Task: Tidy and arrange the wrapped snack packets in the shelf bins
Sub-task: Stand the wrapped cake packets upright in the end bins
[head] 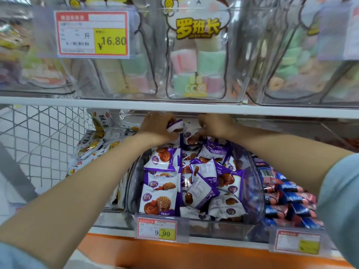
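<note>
A person's two bare arms reach deep into a clear bin [256, 191] of purple-and-white snack packets [165, 191] on a lower store shelf. Both hands work at the bin's far end, just under the white shelf edge [174, 107] above. The left hand [155, 126] has its grip clenched round one purple packet [175, 126], raised above the heap, its long side running across toward the other hand. The right hand [216, 126], just beside it, curls its fingers down onto a back packet [191, 137]; whether that grip has closed cannot be told. The heap lies below both hands and nearer the person, in flat rows on the left and a jumble on the right. The held packet likely has to come forward and down, and the left hand is nearer the neat side.
</note>
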`<state>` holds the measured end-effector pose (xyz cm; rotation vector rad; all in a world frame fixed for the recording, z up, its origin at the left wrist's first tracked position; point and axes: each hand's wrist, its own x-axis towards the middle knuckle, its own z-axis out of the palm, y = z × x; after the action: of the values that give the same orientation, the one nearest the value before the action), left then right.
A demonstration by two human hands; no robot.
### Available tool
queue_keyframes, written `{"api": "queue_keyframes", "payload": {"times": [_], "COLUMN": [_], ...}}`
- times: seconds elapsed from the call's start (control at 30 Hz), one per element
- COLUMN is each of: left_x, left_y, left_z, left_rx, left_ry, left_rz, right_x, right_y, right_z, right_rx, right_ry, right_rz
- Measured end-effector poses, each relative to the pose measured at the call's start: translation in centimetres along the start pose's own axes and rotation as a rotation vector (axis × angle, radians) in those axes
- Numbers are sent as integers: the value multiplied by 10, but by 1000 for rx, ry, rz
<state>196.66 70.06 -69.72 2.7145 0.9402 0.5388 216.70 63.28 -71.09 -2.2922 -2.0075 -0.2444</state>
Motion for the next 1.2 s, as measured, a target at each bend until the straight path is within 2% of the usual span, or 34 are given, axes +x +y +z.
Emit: {"api": "queue_keyframes", "payload": {"times": [0.1, 0.2, 0.3, 0.4, 0.53, 0.6, 0.67, 0.73, 0.8, 0.9, 0.97, 1.13, 1.2], "left_x": [-13, -22, -27, -29, -33, -39, -44, -50, -55, -61, -63, -67, -69], "left_y": [14, 29, 41, 46, 43, 40, 35, 33, 31, 27, 26, 28, 28], "left_z": [-8, -13, -16, -17, -14, -12, -9, -9, -9, -10, -13, -21, -22], "left_rx": [-193, -274, -460, -734, -987, -1053, -1086, -1100, -1109, -1171, -1283, -1606, -1576], "left_ry": [-88, -72, -54, -38, -10, 18, 38, 70, 110, 120, 78, 8, -9], "left_rz": [-43, -34, -128, -258, -397, -429, -435, -428, -405, -335, -310, -428, -420], "right_x": [-3, -15, -36, -58, -74, -76, -76, -78, -81, -87, -90, -84, -78], "right_y": [7, 8, 8, 12, 7, 1, 0, -1, -2, -4, -3, -3, -8], "right_z": [-5, -21, -36, -47, -43, -36, -35, -42, -47, -39, -39, -43, -39], "right_rx": [256, 737, 911, 761, 216, 54, 83, 239, 269, 185, 273, 545, 526], "right_ry": [7, -73, -117, -132, -338, -311, -254, -198, -156, -355, -422, -227, -299], "right_rz": [23, 86, 51, -1, 5, 10, 22, 37, -8, -82, -63, 36, 30]}}
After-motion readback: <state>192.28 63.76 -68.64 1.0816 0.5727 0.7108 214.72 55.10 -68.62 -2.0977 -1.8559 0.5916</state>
